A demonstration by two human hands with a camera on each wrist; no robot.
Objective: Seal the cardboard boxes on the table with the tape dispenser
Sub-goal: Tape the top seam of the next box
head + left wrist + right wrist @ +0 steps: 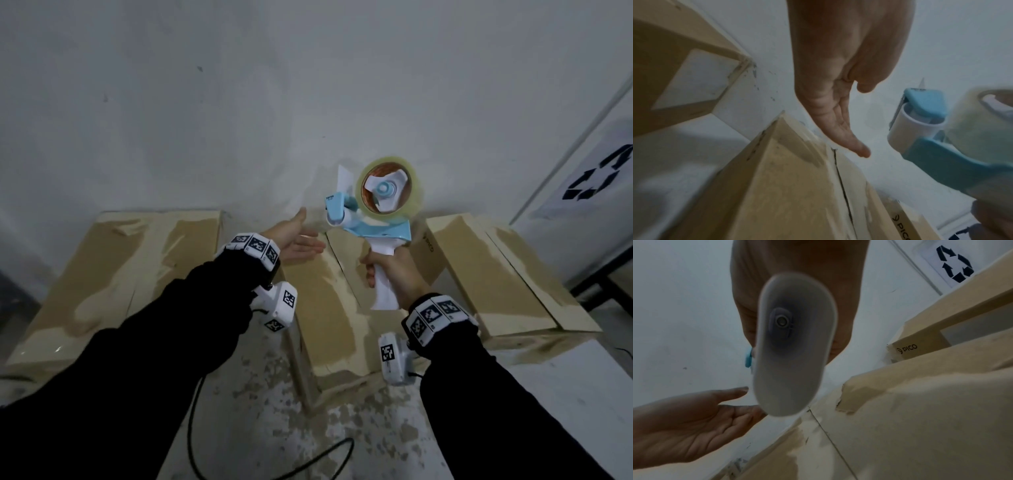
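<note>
My right hand [394, 274] is wrapped round the white handle of the tape dispenser [371, 205], holding it upright in the air; left hand [294, 240] is flat, fingers straight, palm up, holding nothing. Three cardboard boxes on the table [565, 394]: left box [113, 274], middle box [322, 301], right box [489, 270], all against the wall [239, 85]. Middle box seam looks untaped in the wrist views, a dark slit runs down the top, though old tape residue sits either side. I read this as the approach step, before tape goes on: dispenser is above the far end of the middle box, not touching it, roll [388, 188] up top, cutter end facing the left hand. Left hand hovers just beside the cutter, above the same far edge. Next move, as I judge it: tip the head down, land the tape end over the far edge, left hand pressing flaps shut, then pull along the seam toward me.
</note>
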